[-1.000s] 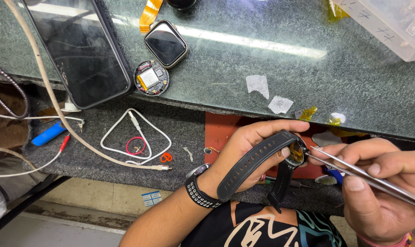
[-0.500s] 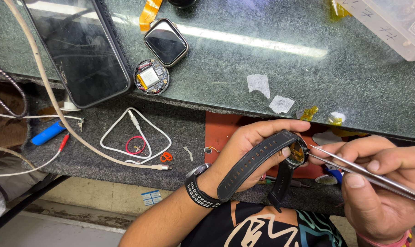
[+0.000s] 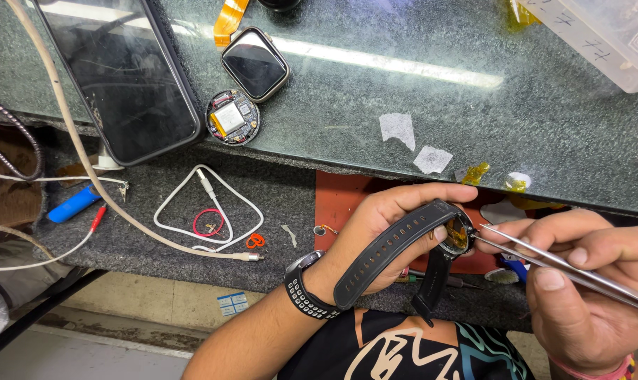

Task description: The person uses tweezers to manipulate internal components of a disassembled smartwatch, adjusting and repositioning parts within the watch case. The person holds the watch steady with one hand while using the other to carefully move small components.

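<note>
My left hand [image 3: 378,236] grips a round watch [image 3: 458,234] with a dark strap [image 3: 393,250] that hangs across my palm and down past the bench edge. The watch's open face shows amber inside. My right hand [image 3: 586,288] pinches metal tweezers [image 3: 544,259], whose tips touch the watch's edge. A black beaded band [image 3: 303,288] sits on my left wrist. Both hands hover over a red mat [image 3: 340,200] at the lower shelf.
On the glass top lie a dark tablet [image 3: 122,77], a square smartwatch [image 3: 255,63], an opened round watch body [image 3: 232,117], an orange flex cable [image 3: 229,17], paper scraps [image 3: 398,129] and a plastic box [image 3: 607,35]. White cables [image 3: 206,211], a blue tool [image 3: 74,204] lie on grey felt.
</note>
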